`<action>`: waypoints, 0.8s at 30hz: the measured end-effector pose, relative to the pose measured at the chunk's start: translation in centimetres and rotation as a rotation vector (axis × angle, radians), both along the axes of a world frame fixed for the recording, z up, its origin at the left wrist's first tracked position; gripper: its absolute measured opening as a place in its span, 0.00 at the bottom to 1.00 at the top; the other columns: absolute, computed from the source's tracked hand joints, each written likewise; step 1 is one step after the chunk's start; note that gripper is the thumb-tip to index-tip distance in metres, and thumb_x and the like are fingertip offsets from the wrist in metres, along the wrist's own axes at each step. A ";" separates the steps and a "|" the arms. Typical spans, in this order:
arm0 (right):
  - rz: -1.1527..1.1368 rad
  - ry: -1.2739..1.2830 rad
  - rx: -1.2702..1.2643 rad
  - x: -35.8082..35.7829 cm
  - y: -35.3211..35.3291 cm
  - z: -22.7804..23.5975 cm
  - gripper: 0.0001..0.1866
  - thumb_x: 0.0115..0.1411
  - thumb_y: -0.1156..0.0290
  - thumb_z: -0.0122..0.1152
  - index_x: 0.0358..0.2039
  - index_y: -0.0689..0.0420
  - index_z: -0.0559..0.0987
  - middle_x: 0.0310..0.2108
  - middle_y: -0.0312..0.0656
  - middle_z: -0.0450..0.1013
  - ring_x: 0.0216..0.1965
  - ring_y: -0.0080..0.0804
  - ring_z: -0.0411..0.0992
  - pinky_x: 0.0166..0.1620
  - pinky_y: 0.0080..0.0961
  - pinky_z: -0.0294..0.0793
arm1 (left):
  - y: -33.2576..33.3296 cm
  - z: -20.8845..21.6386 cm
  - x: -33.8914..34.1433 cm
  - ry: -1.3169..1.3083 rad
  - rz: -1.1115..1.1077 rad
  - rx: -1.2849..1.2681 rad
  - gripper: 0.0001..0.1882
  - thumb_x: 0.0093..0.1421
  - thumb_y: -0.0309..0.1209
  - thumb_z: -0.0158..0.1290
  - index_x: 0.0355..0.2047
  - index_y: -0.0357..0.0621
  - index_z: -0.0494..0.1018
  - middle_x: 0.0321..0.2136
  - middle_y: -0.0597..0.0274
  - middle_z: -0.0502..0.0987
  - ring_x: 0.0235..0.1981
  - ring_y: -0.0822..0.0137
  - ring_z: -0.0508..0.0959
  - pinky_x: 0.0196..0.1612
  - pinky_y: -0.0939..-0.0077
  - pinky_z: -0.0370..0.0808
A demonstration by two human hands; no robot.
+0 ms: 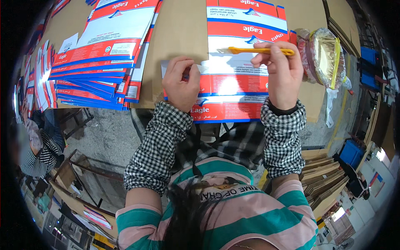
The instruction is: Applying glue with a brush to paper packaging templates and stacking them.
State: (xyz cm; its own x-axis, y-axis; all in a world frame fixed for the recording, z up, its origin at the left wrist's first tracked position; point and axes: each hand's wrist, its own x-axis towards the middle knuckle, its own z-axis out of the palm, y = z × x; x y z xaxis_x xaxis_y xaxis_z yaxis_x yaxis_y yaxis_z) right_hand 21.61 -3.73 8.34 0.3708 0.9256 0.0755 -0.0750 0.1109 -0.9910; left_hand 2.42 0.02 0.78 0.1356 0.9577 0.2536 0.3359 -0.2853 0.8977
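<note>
A flat, printed carton blank (237,89) in red, white and blue lies in front of me, its near edge along the table's edge. My left hand (182,83) rests at its left side, fingers curled and closed on a side flap; the fingertips are partly hidden. My right hand (283,68) is closed around the yellow handle of a flat brush (239,50), held above the blank. The brush's pale bristles point left. Right of that hand stands a plastic-wrapped tub (327,56) with pale contents and a yellow strip across its top.
A tall, fanned stack of similar carton blanks (98,62) stands on the table (177,29) at the left. More blanks (41,79) lie beyond it. At the far left another person in a striped top (39,156) sits. Brown cardboard sheets (325,179) are piled at the lower right.
</note>
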 end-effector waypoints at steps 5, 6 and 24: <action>-0.087 0.095 0.044 0.5 -2.3 1.0 0.06 0.63 0.73 0.44 0.35 0.62 0.67 0.34 0.49 0.73 0.27 0.27 0.72 0.32 0.22 0.72 | 0.5 -0.7 0.1 -0.001 -0.039 0.062 0.07 0.53 0.23 0.51 0.32 0.33 0.71 0.35 0.52 0.73 0.30 0.64 0.76 0.33 0.77 0.74; -0.101 0.112 0.021 0.4 -2.7 1.1 0.05 0.63 0.73 0.43 0.35 0.62 0.67 0.34 0.50 0.73 0.27 0.27 0.71 0.33 0.22 0.72 | 0.7 -1.0 0.1 0.040 -0.012 0.121 0.08 0.53 0.23 0.51 0.33 0.33 0.71 0.37 0.50 0.72 0.30 0.64 0.76 0.33 0.77 0.74; -0.371 0.171 0.249 4.3 -15.2 4.3 0.06 0.62 0.73 0.43 0.37 0.61 0.66 0.36 0.55 0.71 0.26 0.29 0.70 0.32 0.25 0.71 | -2.2 0.8 -1.6 0.499 0.179 0.318 0.20 0.50 0.32 0.56 0.40 0.33 0.68 0.44 0.46 0.64 0.47 0.50 0.67 0.48 0.64 0.66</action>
